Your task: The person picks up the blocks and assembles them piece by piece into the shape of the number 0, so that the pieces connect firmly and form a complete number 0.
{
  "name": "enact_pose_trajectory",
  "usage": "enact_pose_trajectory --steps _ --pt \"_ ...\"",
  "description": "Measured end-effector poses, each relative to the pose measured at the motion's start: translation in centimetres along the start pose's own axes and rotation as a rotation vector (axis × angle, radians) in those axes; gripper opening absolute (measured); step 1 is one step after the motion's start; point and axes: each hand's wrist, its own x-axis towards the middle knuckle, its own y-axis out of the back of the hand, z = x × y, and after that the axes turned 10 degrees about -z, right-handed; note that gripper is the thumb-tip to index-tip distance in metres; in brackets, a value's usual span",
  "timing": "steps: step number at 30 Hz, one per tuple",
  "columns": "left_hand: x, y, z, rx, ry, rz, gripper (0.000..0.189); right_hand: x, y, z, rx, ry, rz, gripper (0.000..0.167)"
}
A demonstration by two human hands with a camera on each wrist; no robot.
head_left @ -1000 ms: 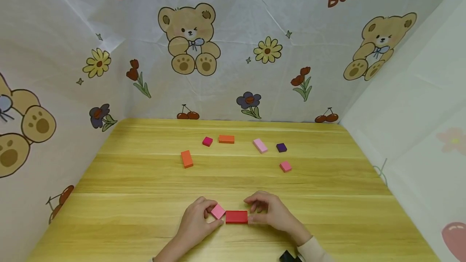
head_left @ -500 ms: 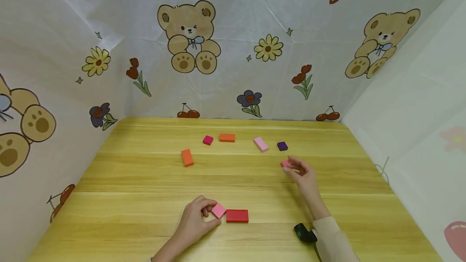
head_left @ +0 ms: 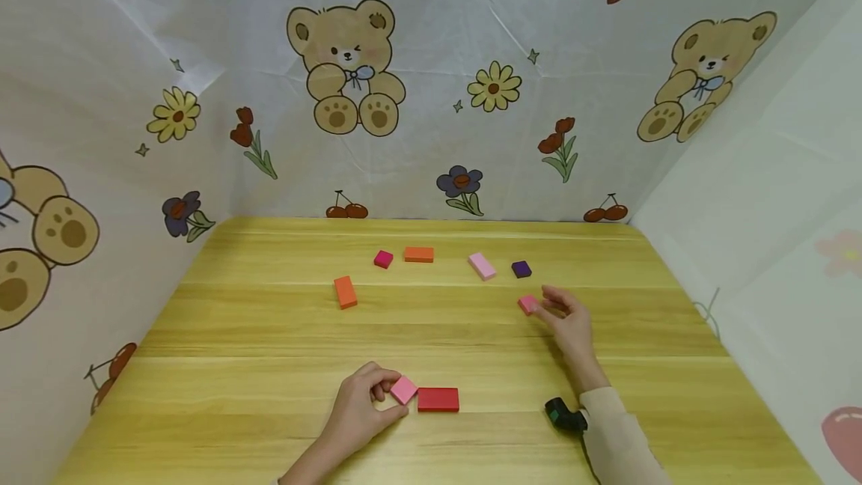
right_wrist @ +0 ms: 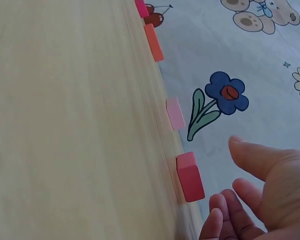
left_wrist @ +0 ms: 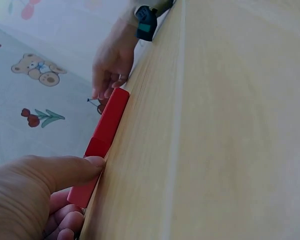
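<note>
Low on the table, my left hand (head_left: pixel 367 403) pinches a small pink square block (head_left: pixel 404 390) between thumb and index finger. One corner of it meets the left end of a red rectangular block (head_left: pixel 438 400). The left wrist view shows the thumb on the near side of the pink block (left_wrist: pixel 81 194), other fingers behind it. Farther out on the right, my right hand (head_left: pixel 569 324) is at another pink square block (head_left: pixel 527 305), thumb and fingers spread. In the right wrist view a gap shows between these fingers and that block (right_wrist: pixel 191 180).
Toward the back lie two orange blocks (head_left: pixel 419 254), a crimson cube-like block (head_left: pixel 383 259), a light pink rectangular block (head_left: pixel 482 266) and a dark purple block (head_left: pixel 521 269). A black device (head_left: pixel 564 416) sits at my right wrist. Bear-print cloth (head_left: pixel 417 171) walls the wooden table.
My right hand has left the red block's right end and moved forward and right to the far pink block; its fingers have since spread wider. The left hand has stayed with its pink block.
</note>
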Motion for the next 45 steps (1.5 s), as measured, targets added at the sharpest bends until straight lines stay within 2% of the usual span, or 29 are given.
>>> enact_pose_trajectory --steps 13,22,24,35,45 --pt "-0.05 0.38 0.27 0.017 0.001 -0.003 0.035 0.2 -0.6 0.86 -0.186 0.02 -0.059 0.047" --pt "-0.08 0.32 0.05 0.012 -0.002 0.002 0.035 0.32 -0.94 0.85 -0.407 0.036 -0.051 0.044" --pt "-0.09 0.31 0.05 0.012 -0.003 0.004 0.035 0.33 -0.97 0.78 -0.428 0.039 -0.048 0.043" --pt "-0.14 0.33 0.19 0.015 0.009 -0.002 0.035 0.32 -0.93 0.51 -0.44 0.037 -0.054 0.041" --pt "-0.11 0.02 0.04 0.017 -0.002 -0.003 0.035 -0.31 -0.77 0.33 -0.321 0.023 -0.048 0.04"
